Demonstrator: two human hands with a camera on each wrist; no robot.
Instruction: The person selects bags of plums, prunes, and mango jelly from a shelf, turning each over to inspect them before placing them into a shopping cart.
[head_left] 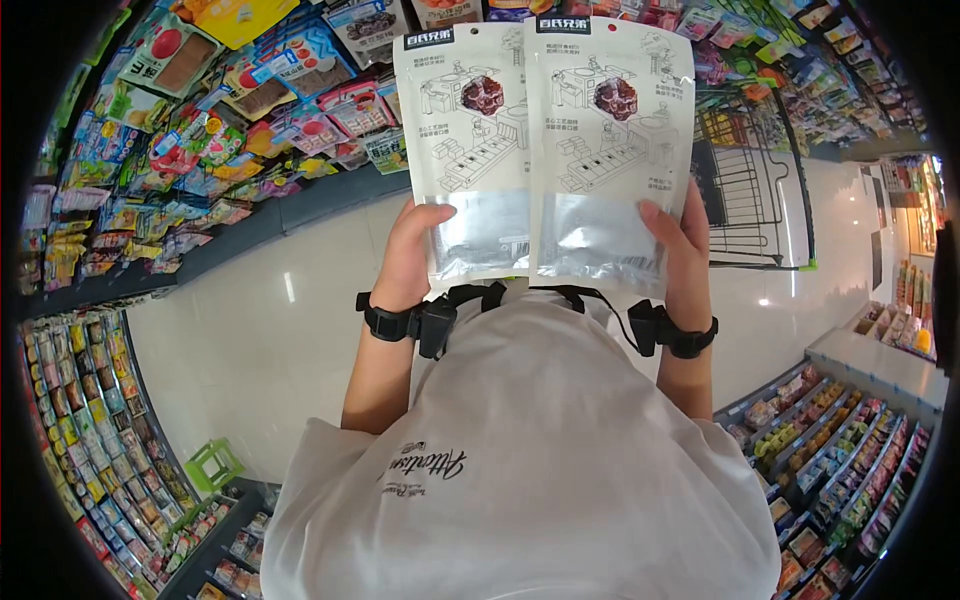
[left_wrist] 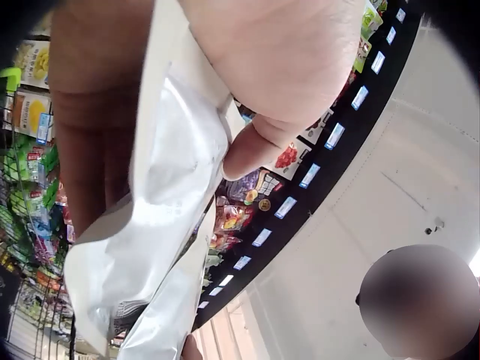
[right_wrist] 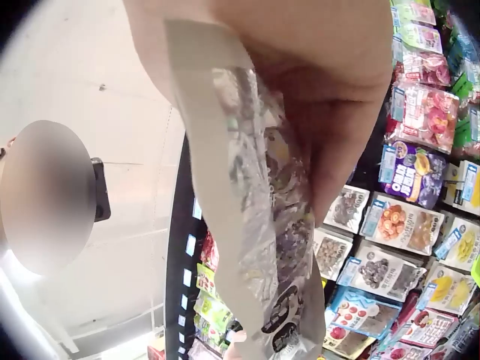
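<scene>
Two light, crinkly snack pouches (head_left: 545, 150) are pinched at their lower edges, one by the left hand (head_left: 408, 258), one by the right hand (head_left: 685, 255); the slippery foil is judged best gripped low.

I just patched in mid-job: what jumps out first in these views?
Two white snack pouches held side by side at the top centre of the head view: the left pouch gripped by the left hand, the right pouch by the right hand. Shelves of colourful snack packets fill the upper left, and a wire basket sits right of the pouches.
</scene>
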